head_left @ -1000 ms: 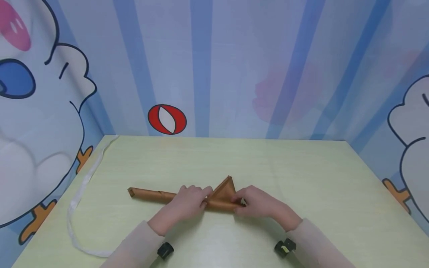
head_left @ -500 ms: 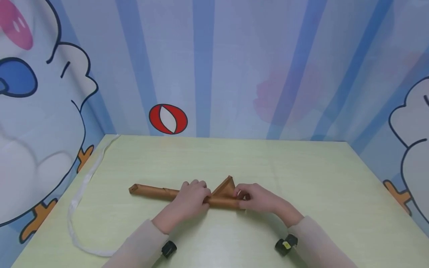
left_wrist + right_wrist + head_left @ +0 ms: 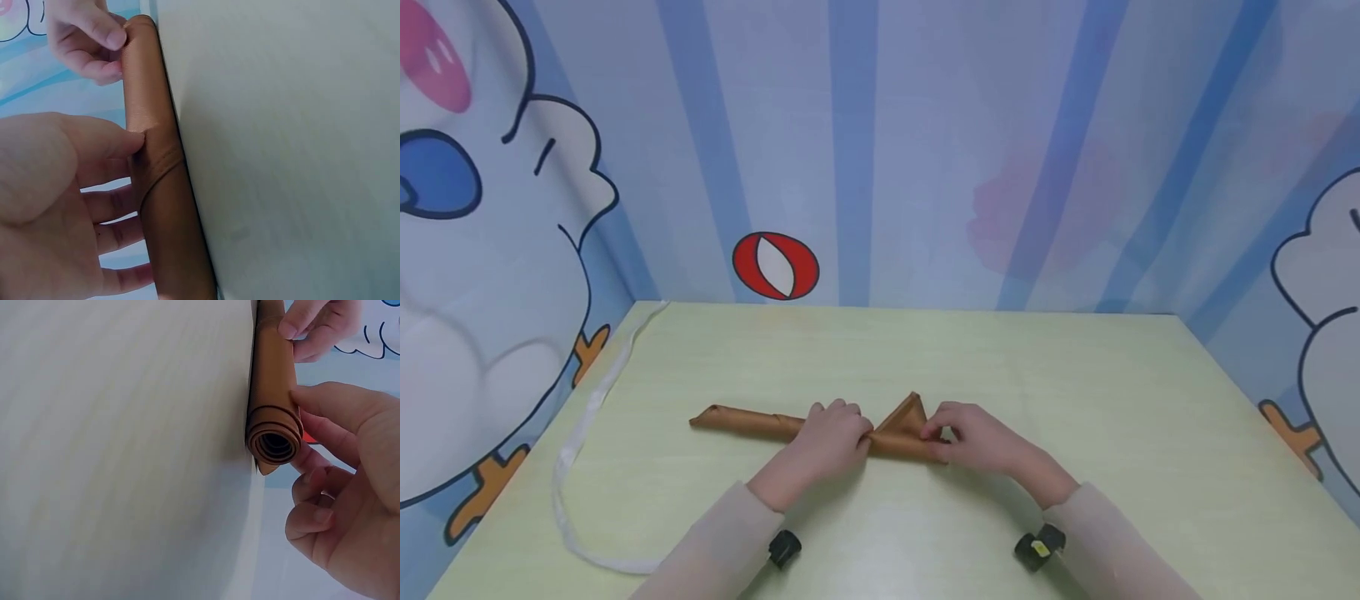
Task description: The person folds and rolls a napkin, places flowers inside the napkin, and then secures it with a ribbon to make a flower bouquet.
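Note:
A brown leather-like sheet [image 3: 745, 422], rolled into a long tube, lies crosswise on the table. A triangular corner flap [image 3: 907, 417] sticks out past its far side, between the hands. My left hand [image 3: 831, 442] grips the tube near its middle; in the left wrist view the thumb presses its near side and the fingers reach to the other side. At the right end, my right hand [image 3: 977, 437] holds the tube between thumb and fingers. The right wrist view shows the spiral layers of the open roll end [image 3: 275, 445], with the ring and little fingers curled below.
A white strap [image 3: 568, 450] curves along the left side of the pale table [image 3: 1112, 400]. Black wrist cameras [image 3: 784, 548] sit under both sleeves. A cartoon-printed backdrop [image 3: 925, 150] stands behind and at the sides.
The tube has rolled slightly away from the person, and less of the flap shows. Both hands have shifted slightly forward with it, the left one also a little to the right.

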A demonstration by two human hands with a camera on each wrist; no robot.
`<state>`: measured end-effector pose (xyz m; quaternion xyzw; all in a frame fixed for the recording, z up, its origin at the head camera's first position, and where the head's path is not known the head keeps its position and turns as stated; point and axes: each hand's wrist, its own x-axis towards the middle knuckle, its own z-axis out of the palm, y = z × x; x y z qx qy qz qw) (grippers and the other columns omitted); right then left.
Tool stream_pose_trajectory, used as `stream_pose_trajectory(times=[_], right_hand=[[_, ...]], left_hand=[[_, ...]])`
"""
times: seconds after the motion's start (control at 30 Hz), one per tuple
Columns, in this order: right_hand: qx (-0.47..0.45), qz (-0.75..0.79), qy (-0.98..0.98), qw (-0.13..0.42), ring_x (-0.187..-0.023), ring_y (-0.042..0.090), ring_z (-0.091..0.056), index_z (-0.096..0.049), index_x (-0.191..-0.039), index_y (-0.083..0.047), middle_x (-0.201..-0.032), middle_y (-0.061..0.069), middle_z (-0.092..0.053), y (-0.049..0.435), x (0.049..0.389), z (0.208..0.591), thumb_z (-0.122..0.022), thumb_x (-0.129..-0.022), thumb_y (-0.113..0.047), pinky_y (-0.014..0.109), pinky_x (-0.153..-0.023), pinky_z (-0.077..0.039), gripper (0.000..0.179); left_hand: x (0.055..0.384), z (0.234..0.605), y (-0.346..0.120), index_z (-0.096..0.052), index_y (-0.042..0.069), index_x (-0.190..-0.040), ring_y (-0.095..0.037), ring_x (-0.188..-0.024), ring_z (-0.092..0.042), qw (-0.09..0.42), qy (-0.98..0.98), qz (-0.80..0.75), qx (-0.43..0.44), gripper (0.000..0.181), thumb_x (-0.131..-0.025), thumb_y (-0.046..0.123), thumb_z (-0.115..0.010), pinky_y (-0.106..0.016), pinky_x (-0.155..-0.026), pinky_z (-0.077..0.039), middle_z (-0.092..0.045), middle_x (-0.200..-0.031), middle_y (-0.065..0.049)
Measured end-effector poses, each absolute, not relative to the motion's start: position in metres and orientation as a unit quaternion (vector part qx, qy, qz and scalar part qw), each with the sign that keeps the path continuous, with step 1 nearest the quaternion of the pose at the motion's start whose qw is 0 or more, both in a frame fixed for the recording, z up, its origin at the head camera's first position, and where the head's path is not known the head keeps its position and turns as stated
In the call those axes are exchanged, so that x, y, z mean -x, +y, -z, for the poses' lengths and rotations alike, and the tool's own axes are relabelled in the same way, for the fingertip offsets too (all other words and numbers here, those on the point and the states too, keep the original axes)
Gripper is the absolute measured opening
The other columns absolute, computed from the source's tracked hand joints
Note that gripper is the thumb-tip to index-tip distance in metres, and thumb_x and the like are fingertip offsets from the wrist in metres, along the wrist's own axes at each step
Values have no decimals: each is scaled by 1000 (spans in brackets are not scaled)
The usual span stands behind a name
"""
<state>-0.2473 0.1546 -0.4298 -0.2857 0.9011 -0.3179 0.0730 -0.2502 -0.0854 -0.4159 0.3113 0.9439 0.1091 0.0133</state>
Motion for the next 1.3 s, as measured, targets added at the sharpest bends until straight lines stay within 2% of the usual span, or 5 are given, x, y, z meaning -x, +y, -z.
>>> stream_pose_trajectory(times=[0.23, 0.67, 0.83, 1.07, 1.3], right_hand=[[277, 279, 917, 70, -77, 9, -50, -71, -103, -9, -89, -6, -58, 152, 248, 428, -77, -79, -18, 26, -73, -44, 26], [292, 211, 932, 47, -75, 9, -52, -71, -99, -8, -88, -6, -63, 146, 249, 426, -76, -78, -14, 25, -68, -44, 22], [298, 246, 919, 81, -74, 7, -52, -69, -100, -7, -91, -4, -66, 147, 249, 428, -74, -79, -11, 24, -67, -45, 22], [314, 298, 891, 140, -53, 2, -37, -70, -98, -8, -84, -5, -65, 149, 244, 428, -69, -80, -9, 20, -51, -35, 19], [312, 290, 895, 135, -65, 6, -45, -67, -99, -8, -90, -4, -64, 148, 240, 424, -69, -81, -11, 22, -60, -40, 18]], left_hand=[[256, 417, -85, -62, 8, -99, -24, -75, -54, 13, 941, -124, -315, 9, -90, 8, -62, -43, -68, -41, -64, -82, -6], [254, 418, -86, -70, 10, -91, -18, -75, -44, 7, 939, -117, -325, 9, -83, 8, -69, -37, -67, -33, -58, -86, 0], [252, 418, -85, -65, 11, -76, -17, -67, -38, 9, 937, -114, -329, 9, -76, 8, -74, -34, -65, -27, -49, -75, 3], [245, 419, -86, -53, 15, -62, -13, -60, -37, 12, 935, -88, -343, 25, -74, 9, -74, -32, -63, -26, -44, -62, 6], [241, 416, -89, -51, 15, -60, -12, -60, -33, 16, 928, -116, -354, 27, -77, 9, -71, -32, -63, -24, -40, -58, 7]])
